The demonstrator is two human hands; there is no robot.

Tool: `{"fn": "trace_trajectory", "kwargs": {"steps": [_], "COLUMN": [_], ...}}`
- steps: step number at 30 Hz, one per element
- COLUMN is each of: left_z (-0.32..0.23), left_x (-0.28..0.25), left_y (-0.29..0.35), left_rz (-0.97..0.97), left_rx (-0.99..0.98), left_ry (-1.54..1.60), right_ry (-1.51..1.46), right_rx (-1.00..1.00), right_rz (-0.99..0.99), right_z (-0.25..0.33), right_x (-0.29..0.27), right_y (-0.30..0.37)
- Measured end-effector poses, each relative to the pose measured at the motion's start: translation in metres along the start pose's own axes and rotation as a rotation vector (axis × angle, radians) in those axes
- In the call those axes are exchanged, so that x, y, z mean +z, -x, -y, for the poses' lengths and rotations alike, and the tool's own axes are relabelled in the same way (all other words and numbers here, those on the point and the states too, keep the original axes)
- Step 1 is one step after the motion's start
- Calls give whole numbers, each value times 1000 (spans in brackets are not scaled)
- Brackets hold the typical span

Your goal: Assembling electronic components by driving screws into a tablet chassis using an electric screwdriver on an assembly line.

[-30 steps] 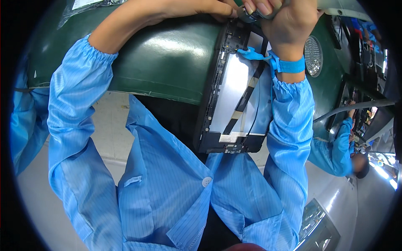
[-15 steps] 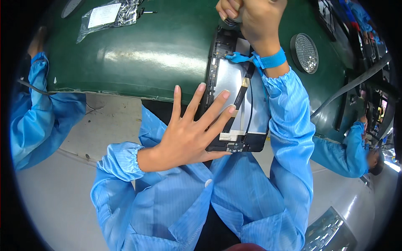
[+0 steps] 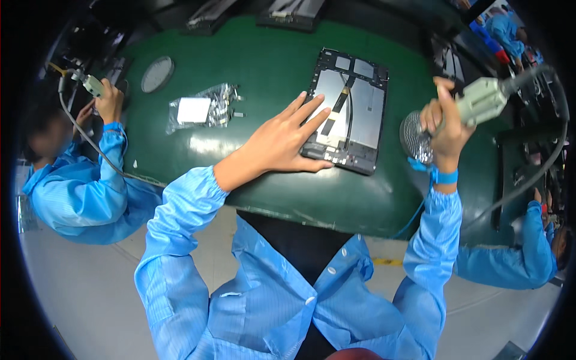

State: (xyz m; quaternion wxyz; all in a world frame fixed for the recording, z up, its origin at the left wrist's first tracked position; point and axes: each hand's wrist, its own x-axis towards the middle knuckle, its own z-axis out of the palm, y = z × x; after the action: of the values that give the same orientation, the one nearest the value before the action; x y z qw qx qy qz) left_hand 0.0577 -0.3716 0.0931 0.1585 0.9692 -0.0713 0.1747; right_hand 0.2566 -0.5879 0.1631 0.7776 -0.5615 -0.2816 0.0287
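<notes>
An opened black tablet (image 3: 367,117) lies on the green table, its silver inside, black ribbon cable and boards facing up. My left hand (image 3: 277,143) rests spread along its left edge, fingertips over the inside and thumb by the near edge. To the right, my right hand (image 3: 447,132) grips a pale electric screwdriver (image 3: 482,102) with a dark cable. The screwdriver's tip is hidden by the hand, just over a round dish (image 3: 411,139) of small shiny pieces, probably screws. A blue wrist strap (image 3: 445,177) circles my right wrist.
A clear bag (image 3: 217,108) with a white label and small parts lies left of the tablet. Behind it sits another round dish (image 3: 158,74). More tablets (image 3: 292,13) stand along the far edge. Co-workers in blue sit at both sides; the left one holds a similar screwdriver (image 3: 89,83).
My right hand has gone from the tablet's far end to the screw dish on the right. The tablet now lies farther from the table's near edge, my left hand still on it. The view has shifted.
</notes>
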Motion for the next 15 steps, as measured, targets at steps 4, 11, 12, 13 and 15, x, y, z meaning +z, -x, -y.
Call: {"fn": "trace_trajectory", "kwargs": {"steps": [4, 11, 12, 13, 15], "left_z": [49, 160, 171, 177, 190], "left_x": [20, 64, 65, 69, 69], "left_y": [-79, -192, -196, -204, -205], "left_rz": [-75, -199, -194, -160, -192], "left_rx": [45, -8, -21, -86, -76], "left_ry": [-97, -446, -461, -412, -367], "right_ry": [3, -48, -65, -64, -81], "right_rx": [44, 67, 82, 94, 113], "right_rz": [-89, -176, -184, -201, -216], "right_z": [3, -11, -14, -15, -19], "right_x": [-30, -72, -75, -81, -89], "right_y": [3, -5, -6, -7, -7]}}
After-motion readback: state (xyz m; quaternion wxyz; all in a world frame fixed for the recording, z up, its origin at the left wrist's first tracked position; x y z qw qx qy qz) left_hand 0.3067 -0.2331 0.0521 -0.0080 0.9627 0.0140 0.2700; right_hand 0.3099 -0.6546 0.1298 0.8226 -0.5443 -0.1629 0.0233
